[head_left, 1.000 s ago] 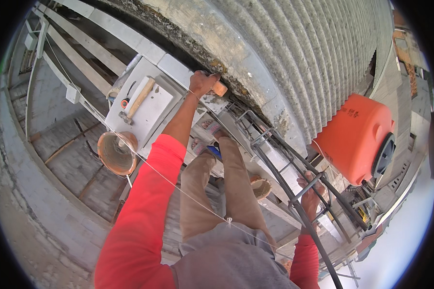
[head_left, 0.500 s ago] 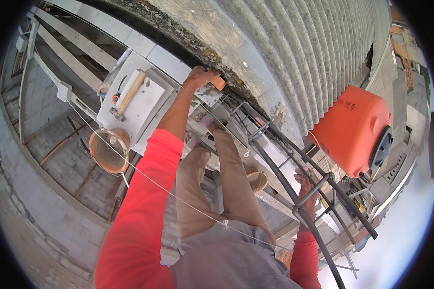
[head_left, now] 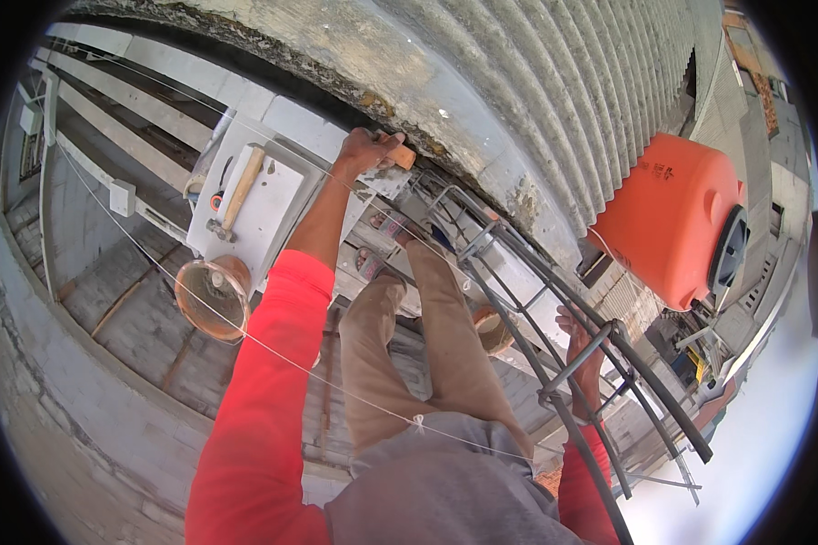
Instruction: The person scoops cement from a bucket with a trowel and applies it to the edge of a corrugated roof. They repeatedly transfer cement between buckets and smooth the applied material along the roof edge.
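Note:
My left hand point(head_left: 365, 151) is closed on a small orange-brown block point(head_left: 402, 158), which looks like a piece of brick. It holds the block at the end of a row of pale blocks point(head_left: 304, 118), close against the rough old wall. My right hand point(head_left: 585, 356) is behind the bars of a rebar cage point(head_left: 554, 397). Its fingers look stretched out and apart, partly hidden by the steel, and nothing shows in them. The cage slants from the wall toward my right side.
A hammer point(head_left: 238, 195) lies on a white block stack point(head_left: 277, 195) at left, above a mortar-stained bucket point(head_left: 211, 295). Another bucket point(head_left: 493, 329) is beyond my legs. A thin string point(head_left: 286, 361) crosses in front of me. Corrugated roofing point(head_left: 554, 100) and an orange tank point(head_left: 668, 218) are at right.
The view has shifted slightly, so the tank and cage appear a little displaced. My left hand keeps its hold on the block at the wall, and my right hand stays by the cage.

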The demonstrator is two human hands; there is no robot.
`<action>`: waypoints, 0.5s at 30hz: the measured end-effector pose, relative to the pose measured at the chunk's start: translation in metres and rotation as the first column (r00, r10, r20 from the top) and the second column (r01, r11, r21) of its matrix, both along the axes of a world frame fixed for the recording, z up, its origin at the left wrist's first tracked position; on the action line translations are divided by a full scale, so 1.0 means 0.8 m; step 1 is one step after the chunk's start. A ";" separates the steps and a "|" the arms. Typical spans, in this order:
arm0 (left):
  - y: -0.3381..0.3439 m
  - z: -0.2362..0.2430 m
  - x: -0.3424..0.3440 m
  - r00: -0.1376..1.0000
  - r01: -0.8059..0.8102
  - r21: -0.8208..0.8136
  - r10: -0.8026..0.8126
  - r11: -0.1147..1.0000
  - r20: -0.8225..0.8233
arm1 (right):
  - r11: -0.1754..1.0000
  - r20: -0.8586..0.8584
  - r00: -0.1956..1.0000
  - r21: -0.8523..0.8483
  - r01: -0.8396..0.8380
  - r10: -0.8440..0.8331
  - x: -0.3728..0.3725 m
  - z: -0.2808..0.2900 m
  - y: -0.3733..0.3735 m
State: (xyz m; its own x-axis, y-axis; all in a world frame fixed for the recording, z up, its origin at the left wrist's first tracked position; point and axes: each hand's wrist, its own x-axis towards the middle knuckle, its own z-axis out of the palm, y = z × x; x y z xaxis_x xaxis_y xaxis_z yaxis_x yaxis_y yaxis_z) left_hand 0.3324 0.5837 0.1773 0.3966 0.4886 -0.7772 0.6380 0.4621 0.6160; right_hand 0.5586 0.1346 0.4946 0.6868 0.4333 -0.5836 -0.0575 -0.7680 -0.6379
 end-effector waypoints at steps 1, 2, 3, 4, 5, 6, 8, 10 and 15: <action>-0.001 0.001 -0.001 0.999 0.048 0.041 -0.048 0.998 -0.010 | 1.000 -0.013 1.000 0.011 -0.010 0.010 -0.001 0.001 0.001; -0.003 0.001 -0.002 0.995 0.094 0.070 -0.093 0.993 -0.025 | 1.000 -0.004 1.000 -0.006 -0.010 0.010 -0.002 0.001 0.001; -0.004 0.001 -0.003 0.988 0.143 0.089 -0.137 0.986 -0.064 | 1.000 -0.010 1.000 -0.004 -0.015 0.015 -0.001 0.000 0.000; -0.004 0.000 -0.003 0.988 0.151 0.118 -0.145 0.981 -0.056 | 1.000 -0.029 1.000 0.017 -0.006 0.007 -0.001 -0.002 -0.002; -0.004 -0.001 -0.003 0.985 0.165 0.135 -0.157 0.977 -0.069 | 1.000 -0.019 1.000 -0.020 -0.018 0.018 0.000 -0.004 -0.003; -0.005 -0.002 -0.003 0.980 0.187 0.128 -0.177 0.974 -0.086 | 0.999 -0.020 0.999 -0.046 -0.030 0.029 0.000 -0.007 -0.006; -0.007 -0.002 -0.004 0.970 0.237 0.201 -0.221 0.951 -0.099 | 0.999 -0.056 0.998 -0.006 -0.039 0.038 0.003 -0.012 -0.009; -0.011 -0.001 -0.007 0.960 0.275 0.252 -0.249 0.928 -0.131 | 0.992 -0.024 0.995 -0.088 -0.094 0.093 0.003 -0.016 -0.011; -0.032 0.003 -0.003 0.975 0.185 0.316 -0.135 0.930 -0.175 | 0.986 -0.022 0.993 -0.114 -0.121 0.120 -0.003 -0.019 -0.008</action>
